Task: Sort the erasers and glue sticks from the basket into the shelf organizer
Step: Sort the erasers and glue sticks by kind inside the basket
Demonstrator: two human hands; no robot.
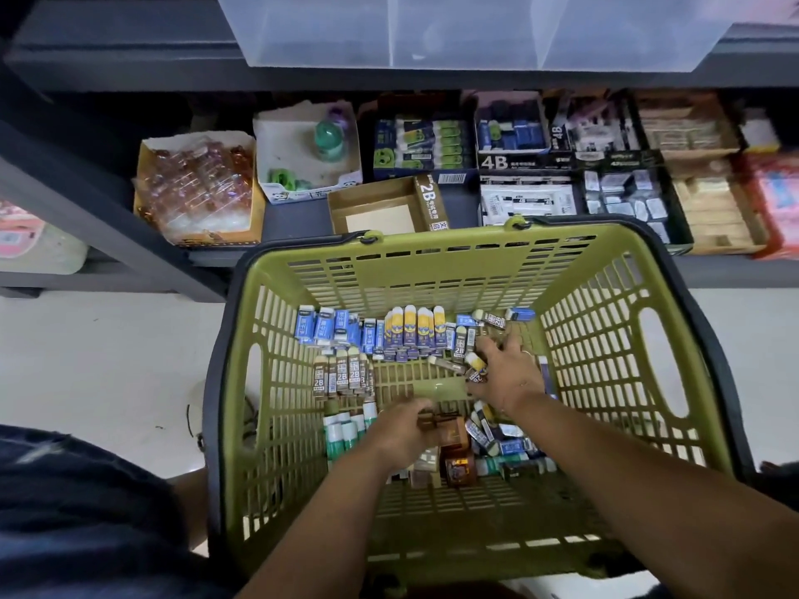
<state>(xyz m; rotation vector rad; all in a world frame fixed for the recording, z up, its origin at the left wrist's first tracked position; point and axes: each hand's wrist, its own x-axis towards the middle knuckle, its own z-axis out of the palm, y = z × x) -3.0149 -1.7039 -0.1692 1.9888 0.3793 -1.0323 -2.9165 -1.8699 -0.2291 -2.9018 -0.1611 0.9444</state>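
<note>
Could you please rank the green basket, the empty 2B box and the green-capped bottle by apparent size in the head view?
1. green basket, though nearness inflates it.
2. empty 2B box.
3. green-capped bottle.

stationery shop, shelf (129, 67) of boxed erasers (510, 136), shopping basket (432, 252)

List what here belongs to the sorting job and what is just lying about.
Job: green basket, brown 2B erasers, blue erasers, glue sticks, empty 2B box on the shelf, left hand, right hand.

Lying about: clear bin overhead, box of clear packets, white box with a green bottle, pink packs at far right.
</note>
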